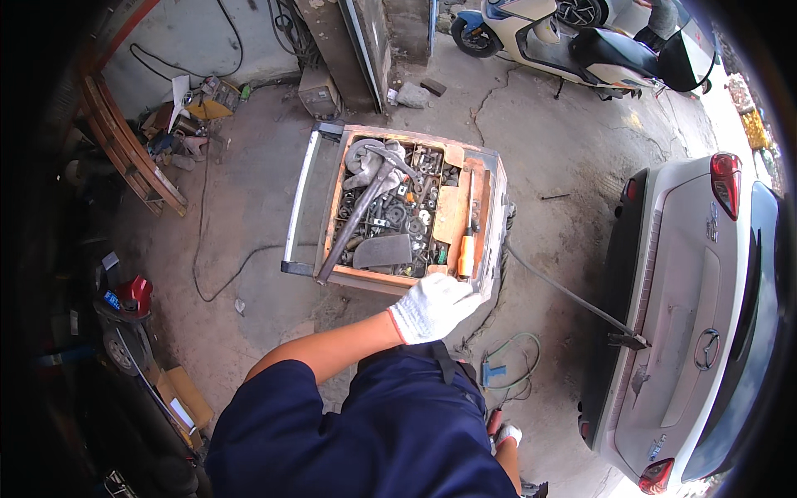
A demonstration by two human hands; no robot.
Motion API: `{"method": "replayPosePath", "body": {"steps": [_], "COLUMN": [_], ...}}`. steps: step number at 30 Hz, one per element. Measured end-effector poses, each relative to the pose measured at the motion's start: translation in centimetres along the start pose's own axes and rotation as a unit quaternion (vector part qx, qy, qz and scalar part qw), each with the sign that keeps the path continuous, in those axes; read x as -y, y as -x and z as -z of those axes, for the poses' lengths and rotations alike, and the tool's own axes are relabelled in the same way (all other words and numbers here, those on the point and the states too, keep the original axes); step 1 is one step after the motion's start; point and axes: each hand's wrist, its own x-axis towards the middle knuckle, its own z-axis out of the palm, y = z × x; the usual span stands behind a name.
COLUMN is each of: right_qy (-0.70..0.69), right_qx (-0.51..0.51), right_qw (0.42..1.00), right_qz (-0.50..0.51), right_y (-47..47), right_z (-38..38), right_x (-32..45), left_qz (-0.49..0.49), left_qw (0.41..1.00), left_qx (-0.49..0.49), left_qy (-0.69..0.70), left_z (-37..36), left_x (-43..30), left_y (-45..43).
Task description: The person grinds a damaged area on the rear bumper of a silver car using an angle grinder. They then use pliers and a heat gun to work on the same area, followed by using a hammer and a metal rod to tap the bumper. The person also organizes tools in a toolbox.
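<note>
My left hand (pixel 433 309), in a white knit glove, is at the near right corner of a wheeled tool cart (pixel 373 281). Its fingers point down at the cart's edge; whether they grip it is hidden. Just beyond them lies a screwdriver (pixel 466 252) with a yellow handle. Low in the view, my right hand (pixel 510 434), also gloved, is closed around a red-handled tool (pixel 494 422), mostly hidden beside my body. Across the cart's compartments rests a hammer (pixel 355 221), its handle overhanging the near edge. Grey gloves (pixel 367 165), a dark grey block (pixel 381 251) and mixed bolts and clips fill the tray.
A silver car's tailgate (pixel 679 299) stands at right, with a clamp (pixel 630 340) on a cable (pixel 566 287) against it. A green hose (pixel 535 348) and a blue air gun (pixel 493 373) lie on the floor. A scooter (pixel 560 56) and another person's arm (pixel 663 18) are behind.
</note>
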Motion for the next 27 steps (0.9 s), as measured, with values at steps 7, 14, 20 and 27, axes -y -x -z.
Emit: {"method": "replayPosePath", "body": {"steps": [7, 14, 20, 27], "right_qy": [-0.002, -0.263, 0.004, 0.459], "right_qx": [0.154, 0.191, 0.246, 0.355], "right_qw": [0.979, 0.942, 0.903, 0.723], "right_qz": [-0.131, 0.086, 0.352, 0.375], "right_y": [1.8, -0.4, -3.4, 4.9], "right_z": [4.0, 2.2, -0.4, -3.9], "right_x": [-15.9, -3.7, -1.6, -4.3], "left_qz": [0.301, 0.425, 0.381, 0.384], "left_qw": [0.945, 0.815, 0.788, 0.703], "left_qx": [0.120, 0.379, 0.477, 0.597], "left_qy": [-0.041, 0.108, 0.083, 0.043], "left_z": [-1.8, -7.1, -8.7, -7.4], "left_x": [-1.9, -2.6, -8.9, -11.8], "left_y": [14.8, 20.1, 21.5, 26.3]}}
